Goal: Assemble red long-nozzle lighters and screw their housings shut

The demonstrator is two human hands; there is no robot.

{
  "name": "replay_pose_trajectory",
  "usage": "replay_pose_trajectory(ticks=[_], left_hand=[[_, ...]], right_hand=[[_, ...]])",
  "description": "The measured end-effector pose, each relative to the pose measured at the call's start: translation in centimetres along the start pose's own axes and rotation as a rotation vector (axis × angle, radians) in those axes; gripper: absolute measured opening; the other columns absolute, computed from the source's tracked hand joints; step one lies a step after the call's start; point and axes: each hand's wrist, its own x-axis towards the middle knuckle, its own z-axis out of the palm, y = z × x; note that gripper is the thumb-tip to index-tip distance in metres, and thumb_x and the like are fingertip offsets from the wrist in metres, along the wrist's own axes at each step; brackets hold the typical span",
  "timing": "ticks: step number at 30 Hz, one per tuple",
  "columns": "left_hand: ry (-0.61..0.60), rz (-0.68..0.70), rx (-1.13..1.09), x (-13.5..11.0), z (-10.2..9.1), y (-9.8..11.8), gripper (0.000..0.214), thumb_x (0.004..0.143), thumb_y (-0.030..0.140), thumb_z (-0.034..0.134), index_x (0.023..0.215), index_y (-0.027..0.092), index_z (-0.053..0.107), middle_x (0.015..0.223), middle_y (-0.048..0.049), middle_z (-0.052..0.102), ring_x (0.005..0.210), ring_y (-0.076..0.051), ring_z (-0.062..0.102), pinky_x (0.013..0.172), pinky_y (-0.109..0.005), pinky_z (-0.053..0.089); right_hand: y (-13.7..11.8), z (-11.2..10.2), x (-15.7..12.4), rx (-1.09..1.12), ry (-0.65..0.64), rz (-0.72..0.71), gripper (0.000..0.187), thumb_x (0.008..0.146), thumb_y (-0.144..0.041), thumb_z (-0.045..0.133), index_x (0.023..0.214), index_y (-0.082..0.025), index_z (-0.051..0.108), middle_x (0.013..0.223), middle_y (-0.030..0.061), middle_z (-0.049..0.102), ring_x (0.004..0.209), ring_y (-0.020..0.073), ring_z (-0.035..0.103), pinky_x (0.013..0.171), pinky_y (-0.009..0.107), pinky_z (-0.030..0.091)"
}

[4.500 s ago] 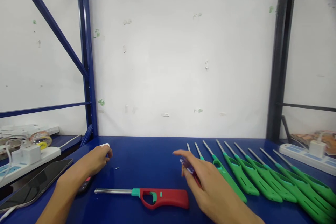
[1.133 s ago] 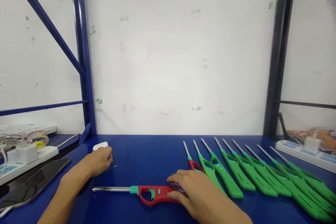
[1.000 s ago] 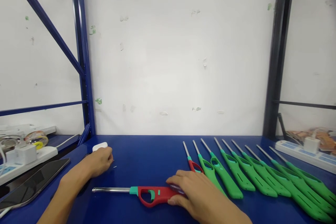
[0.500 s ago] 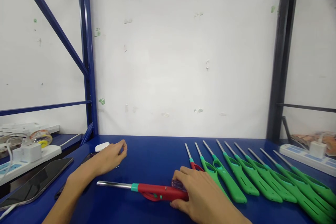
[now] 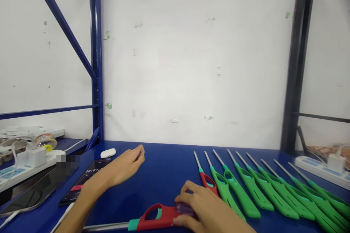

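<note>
A red long-nosed lighter (image 5: pixel 153 218) with a teal collar and steel tube lies near the front edge of the blue shelf (image 5: pixel 164 164). My right hand (image 5: pixel 207 209) is closed round its handle end, where a clear purple part shows under the fingers. My left hand (image 5: pixel 125 167) hovers open over the shelf, fingers stretched toward the middle, holding nothing. To the right, one more red lighter (image 5: pixel 206 178) lies beside a row of several green lighters (image 5: pixel 246 189), tubes pointing to the back wall.
A phone showing a timer (image 5: pixel 87 180) and a small white case (image 5: pixel 107 153) lie left of my left hand. Further left are a tablet (image 5: pixel 30 196) and a power strip with a charger (image 5: pixel 24 162). Another power strip (image 5: pixel 325 167) sits far right. Blue and dark uprights frame the shelf.
My right hand closed on the red lighter's handle and drew it toward the front edge, turning it over. My left hand left the white case, opened and moved right.
</note>
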Motion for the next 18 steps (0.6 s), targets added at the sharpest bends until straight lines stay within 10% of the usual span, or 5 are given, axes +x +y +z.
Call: replay_pose_trajectory(ticks=[4,12,18], left_hand=[[0.008,0.036,-0.087,-0.3,0.1,1.7,0.033,0.102,0.045,0.028,0.086,0.025,0.049,0.083,0.0000,0.059,0.079,-0.022,0.054,0.071,-0.033,0.038],[-0.073,0.148,-0.487,-0.7,0.6,5.9,0.031,0.091,0.051,0.057,0.085,0.022,0.065,0.078,0.0019,0.060,0.072,-0.017,0.050,0.065,-0.027,0.038],[-0.097,0.098,-0.828,-0.9,1.8,9.1,0.038,0.084,0.056,0.067,0.081,0.018,0.070,0.069,0.0009,0.058,0.057,-0.011,0.040,0.050,-0.024,0.027]], right_hand=[[-0.6,-1.3,-0.2,0.084,0.241,-0.028,0.023,0.104,-0.030,0.048,0.107,-0.026,0.071,0.107,0.0032,0.063,0.086,0.0173,0.066,0.082,0.028,0.051],[-0.4,-2.1,-1.1,0.077,0.888,-0.168,0.015,0.099,-0.035,0.059,0.096,-0.027,0.071,0.076,0.0006,0.055,0.067,0.0180,0.056,0.067,0.031,0.047],[-0.7,-2.0,-1.7,0.247,1.064,-0.193,0.008,0.096,-0.029,0.063,0.092,-0.025,0.069,0.079,0.0008,0.069,0.068,0.0180,0.062,0.064,0.029,0.049]])
